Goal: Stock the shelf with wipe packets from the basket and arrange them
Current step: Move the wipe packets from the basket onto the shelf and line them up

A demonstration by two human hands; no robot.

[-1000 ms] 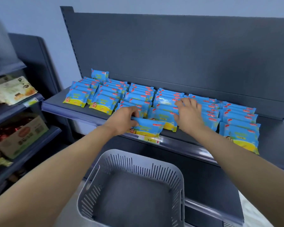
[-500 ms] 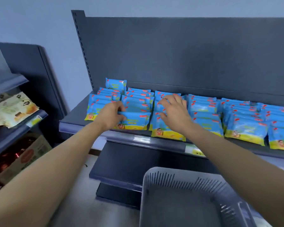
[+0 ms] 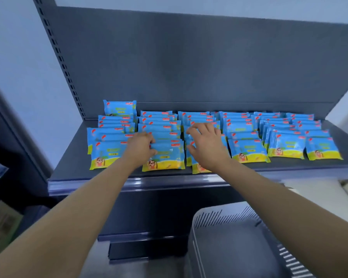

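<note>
The shelf [image 3: 72,165] lies under your fingers, the basket [image 3: 219,217] below your right hand [image 3: 208,146]. Rows of packets [image 3: 247,151] cover the shelf on both sides of your fingers. Your left hand [image 3: 140,146] grips the front packet [image 3: 166,156]; the right fingers rest spread wide on the next row.

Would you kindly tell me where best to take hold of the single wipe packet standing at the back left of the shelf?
Pinch the packet by its top seam, coming from above. It stands nearly upright by the rear wall, top edge free; the row in front covers its lower part, so a frontal reach would likely disturb that row.
</note>
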